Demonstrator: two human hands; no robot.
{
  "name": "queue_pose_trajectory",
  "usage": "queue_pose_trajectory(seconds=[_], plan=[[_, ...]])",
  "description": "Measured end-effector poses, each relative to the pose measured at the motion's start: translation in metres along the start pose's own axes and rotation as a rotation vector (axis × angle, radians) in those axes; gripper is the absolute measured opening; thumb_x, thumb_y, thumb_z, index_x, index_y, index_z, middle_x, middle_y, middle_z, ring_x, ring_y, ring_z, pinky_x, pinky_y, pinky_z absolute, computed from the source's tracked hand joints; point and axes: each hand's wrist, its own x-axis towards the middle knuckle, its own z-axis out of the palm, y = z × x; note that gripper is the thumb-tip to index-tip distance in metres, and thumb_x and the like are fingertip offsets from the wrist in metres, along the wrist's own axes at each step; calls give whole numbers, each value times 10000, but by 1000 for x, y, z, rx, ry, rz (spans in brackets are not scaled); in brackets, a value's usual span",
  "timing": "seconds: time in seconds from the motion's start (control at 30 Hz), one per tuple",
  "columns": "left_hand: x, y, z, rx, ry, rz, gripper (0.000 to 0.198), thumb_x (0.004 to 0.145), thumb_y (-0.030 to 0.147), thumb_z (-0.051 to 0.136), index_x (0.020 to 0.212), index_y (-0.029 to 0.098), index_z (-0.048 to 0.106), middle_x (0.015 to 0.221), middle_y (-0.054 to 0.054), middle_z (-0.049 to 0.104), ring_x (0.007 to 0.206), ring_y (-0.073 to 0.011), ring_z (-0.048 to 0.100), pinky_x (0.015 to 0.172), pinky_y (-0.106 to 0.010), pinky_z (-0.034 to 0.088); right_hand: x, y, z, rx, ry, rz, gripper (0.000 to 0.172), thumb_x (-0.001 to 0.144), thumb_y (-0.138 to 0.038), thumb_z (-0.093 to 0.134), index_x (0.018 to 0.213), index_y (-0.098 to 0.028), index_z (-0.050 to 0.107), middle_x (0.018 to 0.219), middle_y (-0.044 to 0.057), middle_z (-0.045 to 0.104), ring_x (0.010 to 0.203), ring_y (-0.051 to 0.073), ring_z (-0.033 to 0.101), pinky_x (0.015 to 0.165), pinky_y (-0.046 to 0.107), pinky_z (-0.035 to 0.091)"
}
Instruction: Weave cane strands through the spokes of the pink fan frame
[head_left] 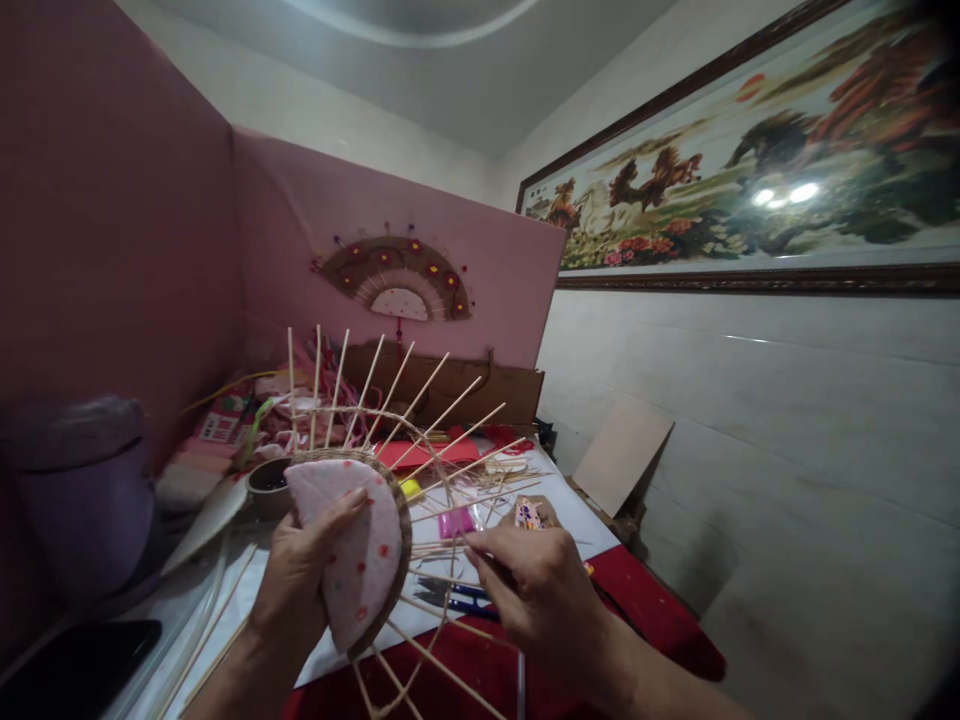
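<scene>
My left hand grips a half-round fan base covered in white cloth with coloured dots, its thumb across the front. A woven brown band edges the curve. Thin wooden sticks spread out from that band like rays. A twisted brown cord runs loosely across the sticks in a wide arc. To the right of the base, my right hand pinches the cord between thumb and forefinger among the sticks. Dark-blue-handled scissors lie on the table behind the sticks.
A finished fan is fixed to the pink board behind. Around the table lie red paper, a pink packet, a cup and a dark phone. A purple lidded container stands left.
</scene>
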Motion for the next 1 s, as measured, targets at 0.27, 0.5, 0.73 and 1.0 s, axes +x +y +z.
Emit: queue_pose_trajectory(seconds=[0.27, 0.5, 0.73, 1.0], plan=[[1, 1, 0, -6, 13, -20, 347, 520, 125, 800, 819, 158, 625, 624, -12, 708, 475, -168, 638, 431, -255, 536, -3, 7, -13, 10, -9, -20, 221, 910, -206, 459, 966, -180, 671, 722, 42, 661, 642, 143, 583, 605, 261, 390], [0, 3, 0, 13, 1, -62, 292, 544, 101, 768, 789, 147, 615, 596, -15, 695, 447, -159, 625, 408, -238, 519, 1, 17, -23, -72, -37, -76, 255, 883, -152, 470, 1025, -218, 672, 875, 66, 579, 727, 144, 538, 627, 260, 396], [3, 3, -2, 8, -9, -50, 283, 562, 99, 755, 804, 144, 617, 612, -33, 699, 453, -174, 631, 409, -252, 524, 8, 41, -40, 223, -90, -42, 335, 856, -78, 449, 1066, -221, 668, 878, 42, 624, 797, 142, 569, 701, 276, 446], [3, 4, -3, -17, -8, -84, 219, 610, 76, 714, 797, 143, 622, 608, -36, 704, 450, -176, 635, 412, -260, 534, 7, 54, -54, 451, -198, 169, 349, 753, -91, 491, 984, -210, 724, 893, 60, 696, 869, 173, 619, 775, 329, 475]])
